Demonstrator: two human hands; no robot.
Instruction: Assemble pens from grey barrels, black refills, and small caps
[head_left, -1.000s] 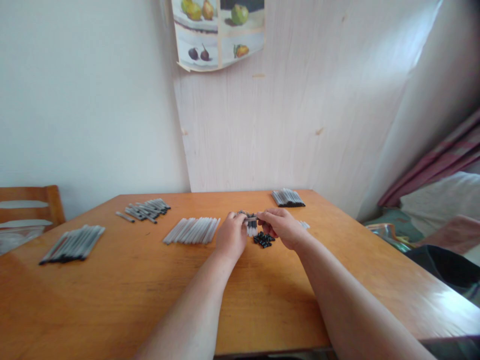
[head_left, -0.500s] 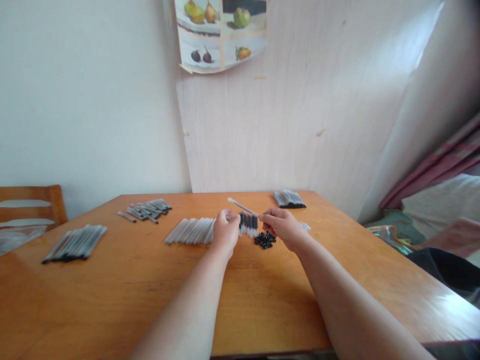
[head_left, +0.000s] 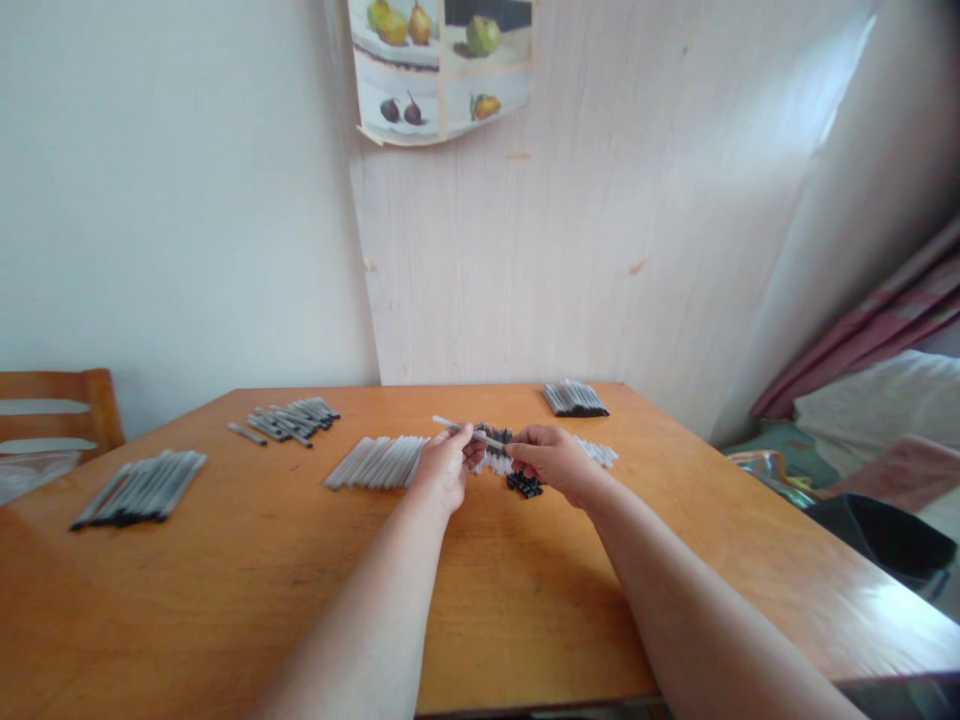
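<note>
A pale, slim pen barrel (head_left: 490, 441) is held slantwise above the table, its far end up to the left. My left hand (head_left: 444, 468) is closed around its middle, and my right hand (head_left: 553, 456) pinches its right end; whether a small part is hidden in those right fingertips I cannot tell. Beneath the hands lie dark-tipped pen parts (head_left: 495, 461), partly covered, and a small heap of black caps (head_left: 524, 485). A row of white, translucent barrels (head_left: 373, 463) lies left of my left hand. More white pieces (head_left: 600, 453) show behind my right hand.
On the wooden table (head_left: 315, 580) lie black-ended pens in a left front bundle (head_left: 146, 487), a loose back-left pile (head_left: 292, 420) and a back-right bundle (head_left: 576, 398). A chair (head_left: 101, 410) stands left, a dark open bag (head_left: 877, 540) right. The wall borders the table's far edge.
My left hand has taken hold of the pen barrel, which only the right hand held before. The right hand has moved slightly left, and the barrel sits lower between both hands.
</note>
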